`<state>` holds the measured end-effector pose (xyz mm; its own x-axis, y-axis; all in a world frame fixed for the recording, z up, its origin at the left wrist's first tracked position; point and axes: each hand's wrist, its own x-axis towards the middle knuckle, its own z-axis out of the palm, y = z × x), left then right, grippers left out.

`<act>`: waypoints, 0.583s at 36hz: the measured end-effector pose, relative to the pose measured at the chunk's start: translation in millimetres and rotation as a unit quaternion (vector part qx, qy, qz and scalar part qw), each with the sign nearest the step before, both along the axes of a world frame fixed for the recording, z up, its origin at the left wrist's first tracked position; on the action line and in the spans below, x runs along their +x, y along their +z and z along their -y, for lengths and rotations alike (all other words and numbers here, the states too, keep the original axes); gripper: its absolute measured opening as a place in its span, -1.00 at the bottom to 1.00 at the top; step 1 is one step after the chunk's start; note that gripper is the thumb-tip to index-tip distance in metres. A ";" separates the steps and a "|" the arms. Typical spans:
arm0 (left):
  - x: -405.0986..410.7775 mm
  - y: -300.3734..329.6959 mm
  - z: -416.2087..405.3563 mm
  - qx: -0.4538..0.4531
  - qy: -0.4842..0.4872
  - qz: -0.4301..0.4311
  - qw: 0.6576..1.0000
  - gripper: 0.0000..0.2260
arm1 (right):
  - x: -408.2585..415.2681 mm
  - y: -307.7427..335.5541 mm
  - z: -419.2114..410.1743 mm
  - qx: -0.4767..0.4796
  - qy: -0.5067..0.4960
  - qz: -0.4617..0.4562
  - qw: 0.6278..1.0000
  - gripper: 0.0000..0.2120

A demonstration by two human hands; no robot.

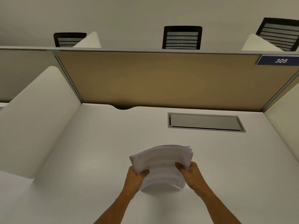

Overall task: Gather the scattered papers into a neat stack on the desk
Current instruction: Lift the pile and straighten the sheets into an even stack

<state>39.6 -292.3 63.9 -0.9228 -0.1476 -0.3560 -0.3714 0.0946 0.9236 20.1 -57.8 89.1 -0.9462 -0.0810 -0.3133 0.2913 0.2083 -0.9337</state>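
White bench [90,151], matte, plain top. Paper stack [163,167] stands on its lower edge on the bench, pinched between left grip [135,175] and right grip [192,172]; sheets bowed, top edges fanned. Beyond the grips and to the right, a grey flip-lid cable hatch [204,122] sits flush in the bench. Beyond and left of the grips, a dark half-round cable notch [123,107] cuts the back edge. Remaining surface around both grips is bare white.
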 end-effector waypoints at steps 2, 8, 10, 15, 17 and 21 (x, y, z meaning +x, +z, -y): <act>0.7 -0.4 0.4 -0.002 0.000 -0.003 1.000 -0.66 | 0.9 -0.9 -2.0 0.001 0.002 0.002 1.000 -0.80; 3.4 -2.8 -1.5 -0.015 -0.029 0.030 0.999 -0.70 | 7.1 -7.2 -2.0 0.001 0.014 0.011 1.000 -0.81; 3.1 -0.6 -1.9 -0.013 -0.026 0.031 0.999 -0.70 | 5.3 -8.0 -2.0 0.012 0.011 0.009 1.000 -0.83; 6.3 -1.9 -4.4 -0.008 -0.036 0.026 0.999 -0.67 | 5.0 -15.0 -4.6 0.029 0.007 0.010 1.000 -0.85; 6.7 -3.1 -7.5 -0.012 -0.042 0.041 0.998 -0.66 | 4.2 -16.0 -4.3 0.032 0.008 0.009 0.999 -0.84; 4.5 -7.5 -2.7 -0.013 -0.064 0.048 0.997 -0.69 | 0.2 -12.5 -3.2 0.053 0.025 0.004 0.998 -0.86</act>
